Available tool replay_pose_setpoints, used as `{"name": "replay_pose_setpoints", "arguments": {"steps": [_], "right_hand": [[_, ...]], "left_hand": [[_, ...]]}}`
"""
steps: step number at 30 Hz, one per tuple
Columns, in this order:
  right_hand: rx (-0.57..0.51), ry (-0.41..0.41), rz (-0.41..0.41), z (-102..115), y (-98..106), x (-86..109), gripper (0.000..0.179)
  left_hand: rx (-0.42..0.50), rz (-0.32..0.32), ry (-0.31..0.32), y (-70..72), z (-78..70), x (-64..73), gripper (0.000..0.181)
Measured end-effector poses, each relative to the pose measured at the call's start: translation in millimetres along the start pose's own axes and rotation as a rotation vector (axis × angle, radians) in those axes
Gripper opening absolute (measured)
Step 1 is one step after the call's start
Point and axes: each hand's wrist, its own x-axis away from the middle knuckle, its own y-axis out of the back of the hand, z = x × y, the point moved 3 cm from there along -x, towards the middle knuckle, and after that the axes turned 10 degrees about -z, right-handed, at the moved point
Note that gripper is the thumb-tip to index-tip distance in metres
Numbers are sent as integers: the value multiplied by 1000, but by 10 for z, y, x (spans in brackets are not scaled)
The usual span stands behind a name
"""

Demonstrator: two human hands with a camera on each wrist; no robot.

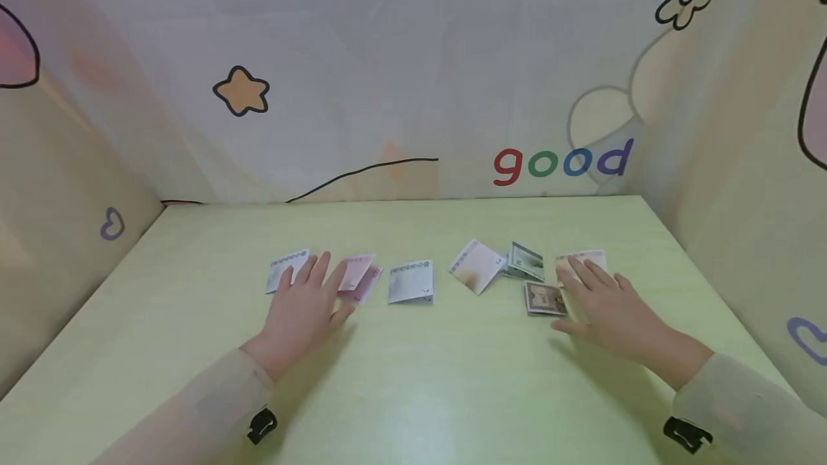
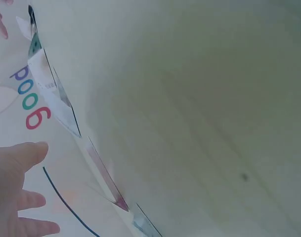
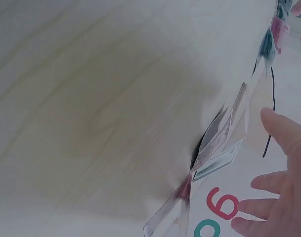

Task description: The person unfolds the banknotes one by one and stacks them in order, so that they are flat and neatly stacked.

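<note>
My left hand (image 1: pixel 302 318) hovers with fingers spread over the left side of the table. Its fingertips overlap a pale blue folded banknote (image 1: pixel 279 275) and sit beside a pink folded banknote (image 1: pixel 362 280). On the right, my other hand (image 1: pixel 610 318) reaches forward with straight fingers, covering part of a pale folded banknote (image 1: pixel 596 257). Near its thumb lies a brown folded banknote (image 1: pixel 545 300). Both wrist views show the left hand (image 2: pixel 14 192) and right hand (image 3: pixel 286 168) held above the table with nothing in their fingers.
Between the hands lie another pale blue folded banknote (image 1: pixel 411 282), a whitish one (image 1: pixel 477 265) turned at an angle, and a green one (image 1: pixel 526 260) touching its corner. A printed cloth wall (image 1: pixel 362 92) rises behind the table (image 1: pixel 413 379) and along both sides.
</note>
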Motion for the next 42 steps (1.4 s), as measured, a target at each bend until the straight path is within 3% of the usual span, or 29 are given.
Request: {"name": "replay_pose_setpoints", "arguments": {"steps": [8, 13, 16, 24, 32, 35, 39, 42], "right_hand": [[-44, 88, -143, -9, -17, -22, 62], [-78, 73, -145, 7, -15, -55, 57], [-89, 65, -136, 26, 2, -61, 55], [-110, 66, -136, 37, 15, -54, 51], [-128, 69, -148, 52, 26, -31, 48], [-149, 60, -142, 56, 24, -30, 47], [-207, 26, -114, 80, 17, -46, 45], [-253, -10, -77, 104, 6, -61, 44]], "left_hand": [[55, 13, 5, -29, -21, -133, 49], [75, -56, -4, -85, -32, -182, 36], [82, -54, -2, -113, -43, -232, 25], [16, 139, 50, -138, -81, -343, 11], [-5, 201, 107, -105, -31, -334, 8], [13, 158, 156, -54, 28, -349, 11], [89, 53, 212, 56, 119, -362, 22], [156, 23, 253, 127, 186, -340, 25]]}}
